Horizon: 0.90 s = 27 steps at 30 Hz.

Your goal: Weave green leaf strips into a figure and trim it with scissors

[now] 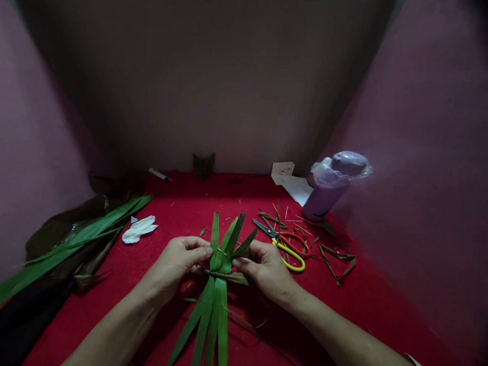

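One leaf bundle (220, 289) in two hands (184, 260); one pair of scissors (273, 235)

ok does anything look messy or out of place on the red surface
A little messy: dried brown strips and thin sticks lie scattered near the scissors, like loose scraps, and a crumpled white tissue sits left of the held green leaf strips. I see no spill.

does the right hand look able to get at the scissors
Probably yes: the scissors lie close beside the right hand, nothing seen between, though it is busy with the green leaf strips.
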Motion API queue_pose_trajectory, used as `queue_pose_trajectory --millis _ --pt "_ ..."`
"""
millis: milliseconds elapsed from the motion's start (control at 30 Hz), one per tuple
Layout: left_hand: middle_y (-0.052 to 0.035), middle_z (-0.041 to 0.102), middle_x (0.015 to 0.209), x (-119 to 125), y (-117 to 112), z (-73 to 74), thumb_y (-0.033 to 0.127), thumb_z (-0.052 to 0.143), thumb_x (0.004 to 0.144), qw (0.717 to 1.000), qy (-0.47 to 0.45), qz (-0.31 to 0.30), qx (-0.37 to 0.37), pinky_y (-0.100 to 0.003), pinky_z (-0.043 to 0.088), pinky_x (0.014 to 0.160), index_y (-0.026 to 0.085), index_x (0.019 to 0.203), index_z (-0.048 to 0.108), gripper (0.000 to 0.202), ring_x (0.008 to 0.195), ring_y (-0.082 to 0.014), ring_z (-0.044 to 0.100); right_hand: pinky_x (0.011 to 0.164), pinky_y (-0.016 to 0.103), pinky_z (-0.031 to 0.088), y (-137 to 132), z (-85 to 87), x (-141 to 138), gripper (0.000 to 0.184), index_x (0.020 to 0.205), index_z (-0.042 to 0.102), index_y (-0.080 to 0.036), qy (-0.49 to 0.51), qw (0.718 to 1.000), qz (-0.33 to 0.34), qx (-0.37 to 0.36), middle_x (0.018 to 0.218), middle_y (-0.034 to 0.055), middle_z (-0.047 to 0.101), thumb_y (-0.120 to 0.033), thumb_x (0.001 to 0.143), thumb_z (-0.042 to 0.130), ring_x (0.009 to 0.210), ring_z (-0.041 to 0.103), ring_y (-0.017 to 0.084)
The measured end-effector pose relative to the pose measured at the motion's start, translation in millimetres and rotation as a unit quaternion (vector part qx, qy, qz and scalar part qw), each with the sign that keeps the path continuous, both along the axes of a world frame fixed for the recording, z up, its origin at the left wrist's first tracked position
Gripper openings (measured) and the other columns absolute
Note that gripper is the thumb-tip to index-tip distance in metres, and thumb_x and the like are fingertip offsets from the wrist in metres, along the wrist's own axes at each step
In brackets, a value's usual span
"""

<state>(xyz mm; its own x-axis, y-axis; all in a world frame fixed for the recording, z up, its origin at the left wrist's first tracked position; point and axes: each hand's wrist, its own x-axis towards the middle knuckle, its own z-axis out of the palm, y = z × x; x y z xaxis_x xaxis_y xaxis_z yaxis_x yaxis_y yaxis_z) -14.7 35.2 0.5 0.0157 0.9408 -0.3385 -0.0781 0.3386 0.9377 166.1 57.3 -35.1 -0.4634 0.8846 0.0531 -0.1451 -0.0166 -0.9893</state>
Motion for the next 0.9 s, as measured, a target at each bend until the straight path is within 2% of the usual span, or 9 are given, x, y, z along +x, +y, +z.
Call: queue_pose_trajectory --millis 200,467,667,900 --pt "0.0022 0.056 0.049 2 0 0.2 0.024 0.069 0.062 1.0 0.015 0.013 0.009 -0.021 0.033 0.044 0.014 0.06 0.06 0.014 0.043 -0.0083 0.047 0.074 0.033 0.048 0 3.3 -1 0.018 0.087 0.068 -0.018 0.013 1.0 0.012 -0.007 0.079 0.0011 0.066 -0.022 0.07 0.065 0.08 0.061 0.019" --pt "0.0027 0.054 0.047 2 1 -0.8 0.023 0.069 0.061 1.0 0.015 0.009 0.007 -0.019 0.031 0.042 0.014 0.059 0.061 0.012 0.042 -0.0069 0.044 0.055 0.023 0.042 -1 8.0 0 0.01 0.077 0.067 -0.017 -0.043 0.999 -0.003 0.0 0.068 -0.0015 0.063 -0.015 0.069 0.061 0.059 0.055 0.012" --pt "0.0017 0.056 0.048 3 1 -1.3 0.025 0.069 0.06 1.0 0.018 0.009 0.008 -0.02 0.032 0.043 0.014 0.059 0.061 0.013 0.043 -0.0082 0.046 0.062 0.025 0.045 -1 12.1 -1 0.011 0.077 0.067 -0.018 -0.032 0.999 0.018 0.007 0.073 -0.0011 0.065 -0.014 0.07 0.059 0.07 0.06 0.015" --pt "0.0005 0.058 0.05 3 1 -1.5 0.024 0.068 0.061 0.999 0.036 0.003 0.02 -0.021 0.034 0.046 0.014 0.061 0.064 0.011 0.045 -0.0095 0.048 0.067 0.029 0.046 -1 11.2 0 0.018 0.085 0.069 -0.019 -0.034 0.999 0.035 -0.002 0.075 -0.0001 0.067 -0.016 0.071 0.06 0.075 0.061 0.017"
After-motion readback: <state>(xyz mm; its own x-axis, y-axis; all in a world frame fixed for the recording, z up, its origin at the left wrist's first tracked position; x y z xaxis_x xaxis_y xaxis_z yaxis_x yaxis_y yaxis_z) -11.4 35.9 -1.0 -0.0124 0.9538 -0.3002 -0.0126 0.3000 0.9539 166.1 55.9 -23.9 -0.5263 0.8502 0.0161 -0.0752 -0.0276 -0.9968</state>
